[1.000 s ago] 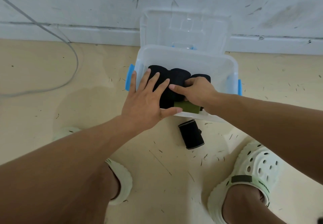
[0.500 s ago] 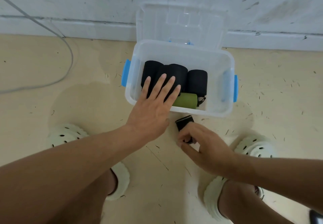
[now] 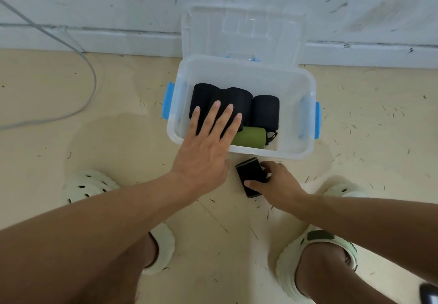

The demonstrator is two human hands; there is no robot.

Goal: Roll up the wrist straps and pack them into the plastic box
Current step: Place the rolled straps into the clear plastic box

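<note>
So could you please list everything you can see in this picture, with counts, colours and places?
plastic box: one, clear with blue latches, on the floor by the wall
lid: one, clear, open against the wall
black rolls: at least three, inside the box
green roll: one, at the box's near wall
loose black roll: one, on the floor before the box
cable: one, grey, far left
clogs: two, pale, on the feet
left hand: flat on the black rolls
right hand: grips the loose black roll
</note>
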